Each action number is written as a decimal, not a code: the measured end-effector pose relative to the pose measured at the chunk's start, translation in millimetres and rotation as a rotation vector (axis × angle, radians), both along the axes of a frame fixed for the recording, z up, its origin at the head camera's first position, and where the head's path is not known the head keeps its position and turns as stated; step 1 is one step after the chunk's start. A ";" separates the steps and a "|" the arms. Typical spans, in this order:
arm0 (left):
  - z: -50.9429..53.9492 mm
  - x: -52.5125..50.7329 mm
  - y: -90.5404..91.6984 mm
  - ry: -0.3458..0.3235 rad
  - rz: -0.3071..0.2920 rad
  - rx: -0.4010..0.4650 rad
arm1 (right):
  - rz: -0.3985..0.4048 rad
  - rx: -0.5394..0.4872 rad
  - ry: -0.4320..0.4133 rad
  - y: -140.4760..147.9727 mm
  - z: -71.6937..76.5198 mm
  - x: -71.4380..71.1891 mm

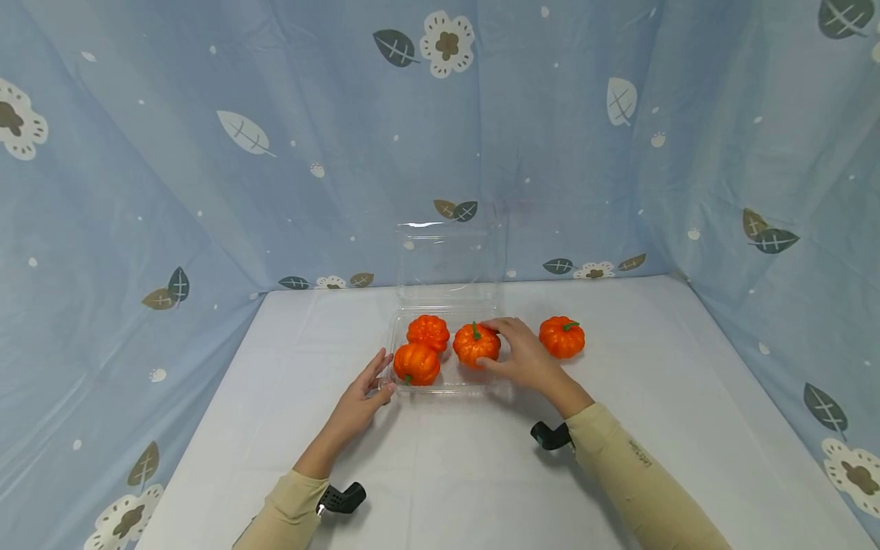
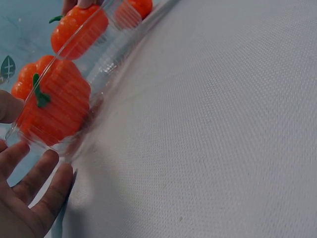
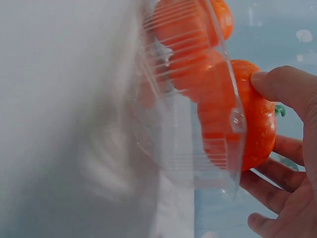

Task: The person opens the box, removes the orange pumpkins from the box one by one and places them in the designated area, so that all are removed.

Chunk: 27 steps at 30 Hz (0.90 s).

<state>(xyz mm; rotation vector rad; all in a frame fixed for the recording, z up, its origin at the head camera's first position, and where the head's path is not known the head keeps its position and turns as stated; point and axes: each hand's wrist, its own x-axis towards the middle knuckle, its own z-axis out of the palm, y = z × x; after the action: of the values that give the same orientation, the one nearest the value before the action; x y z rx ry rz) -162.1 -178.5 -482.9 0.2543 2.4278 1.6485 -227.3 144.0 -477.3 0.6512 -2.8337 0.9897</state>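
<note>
In the clear box [image 1: 454,389] on the tabletop [image 1: 440,458], right half: one pumpkin [image 1: 474,348], stem upward, broad axis level; right hand [image 1: 522,355], grip clamped on it, fingers hiding its right edge; left hand [image 1: 359,399], fingers apart, at box's left edge; raised lid [image 1: 450,263], faint against curtain [image 1: 330,191].

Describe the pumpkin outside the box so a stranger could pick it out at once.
On the white table stands a clear box with its lid raised. In the head view, right of that box and just beyond the right hand, sits an orange pumpkin. It alone rests on the table itself, with no hand holding it.
</note>
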 end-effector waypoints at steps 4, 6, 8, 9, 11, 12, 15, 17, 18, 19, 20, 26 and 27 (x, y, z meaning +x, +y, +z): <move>0.0 0.6 0.5 0.003 0.004 0.000 | -0.022 -0.007 -0.019 5.0 4.3 3.2; -0.1 0.8 0.4 0.004 0.005 -0.001 | -0.027 -0.014 -0.030 7.3 6.3 5.2; 0.1 0.8 0.2 0.006 0.005 0.000 | -0.029 -0.021 -0.033 9.5 7.8 7.1; 0.1 0.9 0.3 0.006 0.005 -0.001 | -0.030 -0.025 -0.033 10.6 8.8 8.2; 0.0 0.9 0.6 0.004 0.008 -0.005 | -0.033 -0.033 -0.034 12.5 10.2 10.1; -0.1 0.8 0.7 0.002 0.010 -0.006 | -0.034 -0.036 -0.035 13.5 10.8 10.9; 0.2 1.0 1.2 -0.003 0.015 -0.013 | -0.036 -0.043 -0.036 17.1 12.2 12.9; 0.8 0.9 0.7 -0.006 0.011 -0.015 | -0.038 -0.042 -0.033 19.6 12.6 13.9; 1.1 0.9 0.6 -0.007 0.009 -0.013 | -0.038 -0.044 -0.031 21.0 12.9 14.4; 1.5 0.9 0.4 -0.009 0.006 -0.012 | -0.039 -0.045 -0.028 22.5 13.2 15.0; -3.8 -1.4 -0.5 -0.008 0.011 -0.015 | -0.041 -0.044 -0.025 24.2 13.6 15.8; -37.1 -14.6 -7.9 0.019 0.030 -0.029 | -0.055 -0.043 -0.002 36.6 13.1 20.3; -37.1 -14.6 -8.5 0.021 0.028 -0.027 | -0.059 -0.046 0.001 38.9 12.6 20.9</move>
<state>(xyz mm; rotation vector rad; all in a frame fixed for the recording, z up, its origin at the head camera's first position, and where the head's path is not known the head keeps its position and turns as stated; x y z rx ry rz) -176.7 -187.0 -520.0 0.2362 2.4783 1.6308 -206.4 182.9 -464.8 0.5600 -2.8024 1.0411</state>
